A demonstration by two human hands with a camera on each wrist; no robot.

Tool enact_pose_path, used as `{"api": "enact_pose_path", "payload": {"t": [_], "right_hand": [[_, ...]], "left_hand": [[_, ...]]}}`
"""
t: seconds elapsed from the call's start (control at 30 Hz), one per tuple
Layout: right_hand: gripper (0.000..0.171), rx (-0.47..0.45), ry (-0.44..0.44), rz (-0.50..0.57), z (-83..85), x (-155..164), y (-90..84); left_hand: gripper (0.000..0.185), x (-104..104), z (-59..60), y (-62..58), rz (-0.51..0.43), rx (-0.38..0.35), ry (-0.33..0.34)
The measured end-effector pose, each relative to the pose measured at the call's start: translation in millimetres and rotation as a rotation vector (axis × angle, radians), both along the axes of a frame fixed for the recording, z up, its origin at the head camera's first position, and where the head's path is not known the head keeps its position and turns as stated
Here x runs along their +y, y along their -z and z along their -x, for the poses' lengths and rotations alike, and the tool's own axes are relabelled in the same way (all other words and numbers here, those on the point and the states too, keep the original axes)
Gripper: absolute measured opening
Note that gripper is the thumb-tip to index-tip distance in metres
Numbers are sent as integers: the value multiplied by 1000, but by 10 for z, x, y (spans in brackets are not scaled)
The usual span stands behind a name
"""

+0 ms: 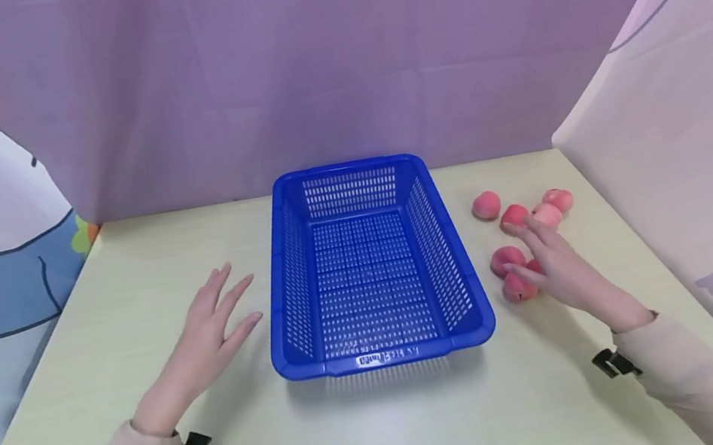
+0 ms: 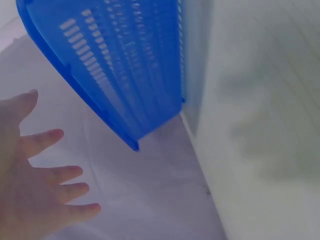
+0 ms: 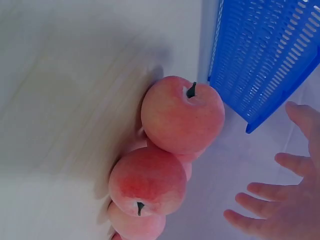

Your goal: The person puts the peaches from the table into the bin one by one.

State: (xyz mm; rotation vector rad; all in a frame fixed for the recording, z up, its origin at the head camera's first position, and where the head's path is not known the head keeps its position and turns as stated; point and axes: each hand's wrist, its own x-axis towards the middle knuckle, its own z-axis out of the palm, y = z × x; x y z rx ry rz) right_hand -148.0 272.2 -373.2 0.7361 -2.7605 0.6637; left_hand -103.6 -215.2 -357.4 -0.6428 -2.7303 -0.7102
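A blue plastic basket [image 1: 273,287] with slotted walls stands in the middle of the table, with nothing inside. My left hand [image 1: 212,341] hovers to the left of it, fingers spread and holding nothing. Over on the right, my right hand [image 1: 564,269] is held above several pinkish-red apples, its fingers spread and partly covering some of them. A near apple [image 1: 520,287] lies just left of that hand; another apple [image 1: 486,206] is farther back. In the right wrist view, a large apple [image 3: 182,125] with a dark stem appears apart from the fingers.
The pale table [image 1: 394,438] reaches back to a purple cloth [image 1: 334,66]. Printed cloth panels border it: a cartoon figure on the left panel [image 1: 5,203], lettering on the right panel [image 1: 696,152].
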Motion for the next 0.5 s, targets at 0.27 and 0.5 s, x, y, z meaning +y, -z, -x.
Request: {"api": "enact_pose_path", "payload": {"t": [0.27,0.5], "right_hand": [[55,26,-35,-24,-88,-3,-35],[43,84,-63,-43,-161,16,-1]], "left_hand": [[48,201,-133,-103,-14,44,82],[49,395,-190,-113,-67,231,257]]}}
